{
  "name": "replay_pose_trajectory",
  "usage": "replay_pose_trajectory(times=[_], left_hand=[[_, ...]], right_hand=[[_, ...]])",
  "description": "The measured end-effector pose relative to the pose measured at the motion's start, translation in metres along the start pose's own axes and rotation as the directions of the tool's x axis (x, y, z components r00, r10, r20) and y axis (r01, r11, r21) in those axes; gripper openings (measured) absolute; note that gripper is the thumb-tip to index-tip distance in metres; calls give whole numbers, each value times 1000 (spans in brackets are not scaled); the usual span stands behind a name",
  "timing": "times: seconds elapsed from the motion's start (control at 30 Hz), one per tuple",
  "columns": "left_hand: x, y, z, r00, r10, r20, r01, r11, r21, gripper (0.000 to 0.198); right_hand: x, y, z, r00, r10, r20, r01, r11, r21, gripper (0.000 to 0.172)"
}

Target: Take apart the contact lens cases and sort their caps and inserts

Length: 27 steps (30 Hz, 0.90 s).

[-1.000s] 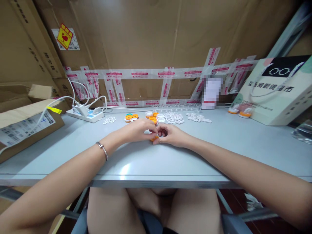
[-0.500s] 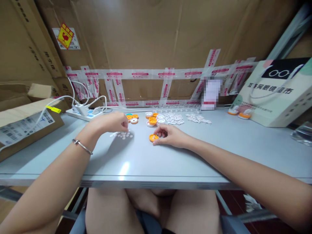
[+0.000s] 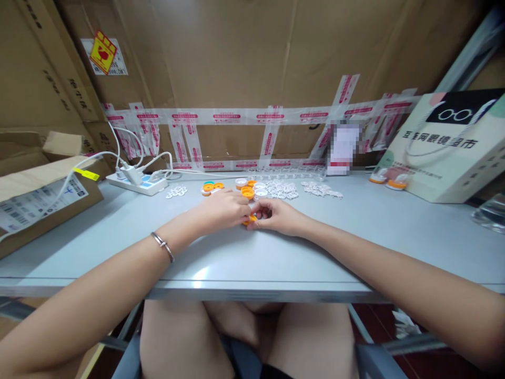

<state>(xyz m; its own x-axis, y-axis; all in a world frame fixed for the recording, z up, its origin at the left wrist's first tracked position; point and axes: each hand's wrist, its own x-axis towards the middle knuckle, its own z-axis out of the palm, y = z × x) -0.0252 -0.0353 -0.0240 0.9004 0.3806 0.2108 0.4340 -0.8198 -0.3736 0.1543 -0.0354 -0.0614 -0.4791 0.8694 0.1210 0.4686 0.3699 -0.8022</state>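
Note:
An orange round cap (image 3: 251, 220) lies on the grey table, gripped at its right side by the thumb and fingers of my right hand (image 3: 278, 215). Over the cap's left side reaches my left hand (image 3: 226, 209), fingers bent together with their tips down at the cap. Whatever those fingertips hold is hidden. Just behind my hands stand orange and white caps, among them an orange one (image 3: 247, 193) and a white one (image 3: 260, 193). A second small group of caps (image 3: 208, 187), orange, white and green, sits behind my left hand and is partly covered by it.
Piles of small white pieces (image 3: 281, 189) spread behind my right hand, with more white pieces (image 3: 176, 191) at left. A power strip (image 3: 136, 184) with cables stands back left, beside an opened carton (image 3: 43, 195). A paper bag (image 3: 442, 150) stands at right, capped containers (image 3: 395, 182) before it.
My left hand has moved right, from above the small white discs to the orange cap. My right hand keeps its hold on the cap in nearly the same place.

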Motion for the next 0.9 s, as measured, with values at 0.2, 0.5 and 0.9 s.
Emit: replay_pose_trajectory(times=[0.2,0.5,0.9], left_hand=[[0,-2,6,996,35,-81,-25,992,125,23],[2,0,6,974,191,-123,-159,960,229,27],[2,-1,10,969,193,-151,-158,963,220,28]], right_hand=[[0,-1,0,1000,-23,-11,23,1000,-14,40],[2,3,0,1000,-16,-17,16,999,46,36],[2,1,0,1000,-2,-21,4,999,54,34]])
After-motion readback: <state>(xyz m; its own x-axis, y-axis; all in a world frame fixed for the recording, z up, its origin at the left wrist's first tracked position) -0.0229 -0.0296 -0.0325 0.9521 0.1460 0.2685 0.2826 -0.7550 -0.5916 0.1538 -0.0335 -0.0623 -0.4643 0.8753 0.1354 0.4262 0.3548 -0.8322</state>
